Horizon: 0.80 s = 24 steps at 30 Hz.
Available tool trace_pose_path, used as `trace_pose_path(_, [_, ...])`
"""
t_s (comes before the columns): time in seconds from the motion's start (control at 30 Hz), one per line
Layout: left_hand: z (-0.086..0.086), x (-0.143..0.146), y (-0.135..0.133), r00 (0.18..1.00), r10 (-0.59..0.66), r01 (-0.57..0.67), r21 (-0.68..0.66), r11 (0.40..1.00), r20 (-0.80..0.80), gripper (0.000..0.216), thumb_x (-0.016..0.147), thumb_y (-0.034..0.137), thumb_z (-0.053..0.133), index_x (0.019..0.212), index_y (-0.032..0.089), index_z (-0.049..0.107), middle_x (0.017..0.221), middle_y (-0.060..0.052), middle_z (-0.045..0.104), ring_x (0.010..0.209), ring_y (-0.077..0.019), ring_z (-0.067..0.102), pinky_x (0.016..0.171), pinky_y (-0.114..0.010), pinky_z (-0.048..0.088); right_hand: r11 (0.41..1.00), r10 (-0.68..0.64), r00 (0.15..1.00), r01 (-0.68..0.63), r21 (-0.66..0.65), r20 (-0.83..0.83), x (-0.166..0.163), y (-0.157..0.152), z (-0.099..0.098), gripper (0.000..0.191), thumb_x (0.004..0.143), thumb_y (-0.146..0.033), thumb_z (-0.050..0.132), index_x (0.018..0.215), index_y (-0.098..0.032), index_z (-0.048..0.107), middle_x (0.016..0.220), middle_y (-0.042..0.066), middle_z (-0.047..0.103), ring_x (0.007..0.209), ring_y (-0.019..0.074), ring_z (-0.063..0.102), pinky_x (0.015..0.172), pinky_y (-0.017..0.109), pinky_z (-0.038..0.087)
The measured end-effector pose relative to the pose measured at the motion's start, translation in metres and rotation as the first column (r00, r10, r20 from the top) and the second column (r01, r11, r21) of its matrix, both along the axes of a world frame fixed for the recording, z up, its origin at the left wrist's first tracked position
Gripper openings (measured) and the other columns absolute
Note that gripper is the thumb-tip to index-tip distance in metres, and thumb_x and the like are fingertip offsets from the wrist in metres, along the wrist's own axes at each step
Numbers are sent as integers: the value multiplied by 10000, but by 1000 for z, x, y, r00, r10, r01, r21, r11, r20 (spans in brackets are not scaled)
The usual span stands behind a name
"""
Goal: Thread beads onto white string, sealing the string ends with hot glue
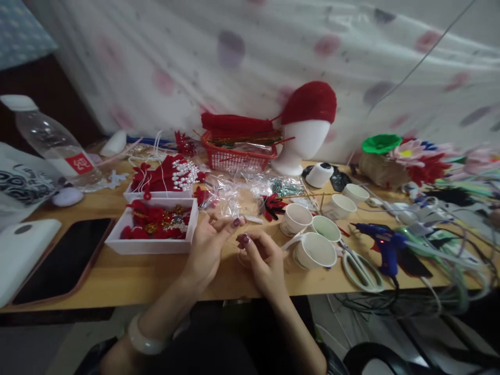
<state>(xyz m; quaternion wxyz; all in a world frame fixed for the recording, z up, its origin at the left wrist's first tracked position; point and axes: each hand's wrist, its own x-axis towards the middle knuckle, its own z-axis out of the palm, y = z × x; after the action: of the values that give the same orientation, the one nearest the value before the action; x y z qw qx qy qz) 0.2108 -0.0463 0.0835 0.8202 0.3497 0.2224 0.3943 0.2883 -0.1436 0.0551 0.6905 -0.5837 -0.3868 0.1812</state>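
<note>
Above the front of the wooden table, my left hand (207, 251) is closed, its thumb and fingers pinched together. Close beside it, my right hand (266, 260) also pinches, thumb against fingertips. A thin, pale thread (232, 242) runs between the two hands, and part of it seems to loop below my right fingers; its ends are too fine to follow. Left of my left hand sits a white box (148, 247) of red and gold trimmings. White paper cups (314, 251) stand just right of my right hand. Beyond my fingertips lies a red and black fuzzy flower piece (273, 207).
Scissors (361, 268) and a blue glue gun (385, 245) with cables lie at right. A phone (64, 260) and a plastic bottle (58, 143) are at left. Behind stand a red basket (238, 156) and a white foam head (302, 143) with a red cap.
</note>
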Motion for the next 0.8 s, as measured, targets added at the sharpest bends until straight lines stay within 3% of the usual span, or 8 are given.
trace_pose_path(0.13, [13, -7, 3, 993, 97, -97, -3, 995, 65, 461, 611, 86, 846, 863, 193, 475, 735, 12, 752, 737, -121, 724, 798, -242, 525, 999, 12, 998, -10, 37, -69, 4, -7, 12, 121, 893, -276, 638, 812, -212, 701, 770, 5, 682, 750, 154, 611, 730, 280, 475])
trace_pose_path(0.23, [21, -12, 6, 991, 98, -94, -49, 994, 89, 361, 669, 29, 774, 826, 181, 486, 748, -9, 749, 736, -123, 725, 804, -253, 540, 997, 53, 983, -42, 69, -173, 9, -11, 21, 131, 850, -292, 675, 753, -206, 698, 730, -2, 666, 745, 148, 600, 766, 285, 478])
trace_pose_path(0.43, [34, -19, 16, 989, 119, -115, -48, 992, 84, 228, 774, 2, 635, 758, 174, 486, 738, -12, 726, 735, -118, 724, 871, -302, 561, 972, 233, 867, -199, 123, -440, 21, -18, 50, 124, 725, -314, 725, 740, -212, 656, 738, -6, 631, 697, 143, 605, 734, 305, 533])
trace_pose_path(0.63, [27, -22, 18, 963, 261, -267, 102, 958, 69, 421, 676, 65, 768, 812, 214, 399, 717, 11, 734, 678, -143, 733, 813, -315, 585, 936, 340, 772, -335, 110, -537, 34, -24, 82, 130, 724, -280, 741, 763, -192, 654, 718, -5, 632, 656, 124, 616, 736, 280, 552])
trace_pose_path(0.8, [17, -22, 24, 945, 327, -323, 264, 909, 29, 514, 633, 181, 850, 871, 222, 397, 724, -7, 752, 683, -179, 750, 730, -283, 579, 910, 358, 723, -411, 49, -591, 40, -25, 93, 83, 813, -256, 665, 800, -174, 665, 688, 7, 651, 608, 125, 618, 707, 298, 560])
